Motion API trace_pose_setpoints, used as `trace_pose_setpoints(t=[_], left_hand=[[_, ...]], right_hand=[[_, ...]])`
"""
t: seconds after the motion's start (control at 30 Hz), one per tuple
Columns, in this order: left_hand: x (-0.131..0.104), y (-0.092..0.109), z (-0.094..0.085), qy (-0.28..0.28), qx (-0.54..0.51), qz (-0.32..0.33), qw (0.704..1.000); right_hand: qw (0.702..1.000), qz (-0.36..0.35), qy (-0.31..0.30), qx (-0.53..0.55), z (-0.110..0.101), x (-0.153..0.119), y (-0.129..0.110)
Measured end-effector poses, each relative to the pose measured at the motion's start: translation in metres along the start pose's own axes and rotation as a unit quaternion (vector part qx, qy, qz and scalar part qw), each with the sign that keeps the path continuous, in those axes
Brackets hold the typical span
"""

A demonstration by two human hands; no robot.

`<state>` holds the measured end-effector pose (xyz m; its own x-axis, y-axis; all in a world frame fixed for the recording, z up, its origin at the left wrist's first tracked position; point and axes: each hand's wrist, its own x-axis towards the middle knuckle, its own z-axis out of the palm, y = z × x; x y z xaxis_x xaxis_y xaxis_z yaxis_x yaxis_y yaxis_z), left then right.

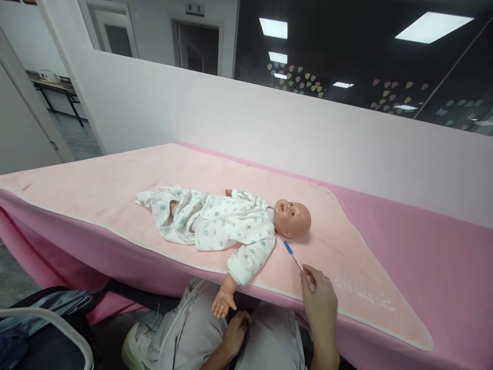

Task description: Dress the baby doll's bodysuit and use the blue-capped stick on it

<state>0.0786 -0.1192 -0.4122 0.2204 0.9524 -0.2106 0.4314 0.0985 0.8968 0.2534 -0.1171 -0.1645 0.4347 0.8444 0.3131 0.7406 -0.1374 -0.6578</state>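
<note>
My right hand point(319, 293) pinches the near end of a thin, pale thermometer point(296, 263) between thumb and fingers. Its blue end point(288, 247) points away from me, close to the doll's head. A baby doll point(239, 218) lies on its back, head to the right, in a white printed outfit point(236, 221). One doll arm reaches over the table's near edge, its hand point(224, 302) hanging above my lap. Below that, my left hand point(236, 333) rests between my thighs, fingers curled in, with nothing visible in it.
A peach mat point(115, 180) with a white border covers part of the pink tablecloth point(423, 246). Behind the table stands a white half wall point(231, 113) with dark glass above. A chair point(50, 329) with dark items sits at lower left.
</note>
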Motion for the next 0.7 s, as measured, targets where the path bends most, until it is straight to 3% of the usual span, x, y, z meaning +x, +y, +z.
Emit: trace_pose_setpoints(t=[0.7], left_hand=[[-0.0016,-0.0084,0.0015,0.010,-0.031,0.023,0.999]], right_hand=[[1.000,-0.024,0.007,-0.007,0.0023,0.0002,0.0017]])
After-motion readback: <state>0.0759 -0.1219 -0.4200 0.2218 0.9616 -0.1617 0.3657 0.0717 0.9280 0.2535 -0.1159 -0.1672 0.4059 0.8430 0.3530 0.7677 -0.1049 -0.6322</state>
